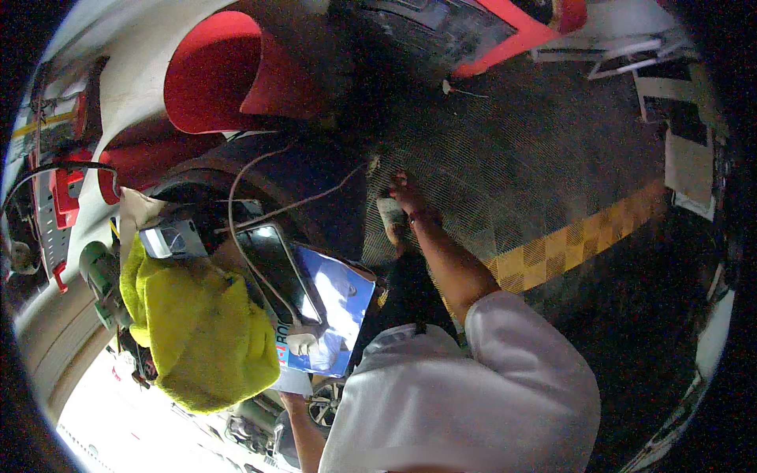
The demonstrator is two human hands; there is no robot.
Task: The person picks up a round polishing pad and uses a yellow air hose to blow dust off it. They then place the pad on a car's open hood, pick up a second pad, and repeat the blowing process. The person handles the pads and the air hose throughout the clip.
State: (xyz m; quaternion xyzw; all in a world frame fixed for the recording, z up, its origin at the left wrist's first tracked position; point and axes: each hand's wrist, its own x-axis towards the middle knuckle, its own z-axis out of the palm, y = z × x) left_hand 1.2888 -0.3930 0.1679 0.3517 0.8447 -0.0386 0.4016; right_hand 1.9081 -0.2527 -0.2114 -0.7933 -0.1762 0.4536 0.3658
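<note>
Right hand stretched out low to the dark textured floor mat, fingers curled around a small pale object, pinned against the mat near the tyre. Left hand not clearly made out; only a forearm low in frame beneath a blue box, grip impossible to tell. Close by on the left: yellow microfibre cloth, black-framed mirror and thin cable. Beyond, red bodywork above the wheel arch, and a yellow checkered strip across the floor.
</note>
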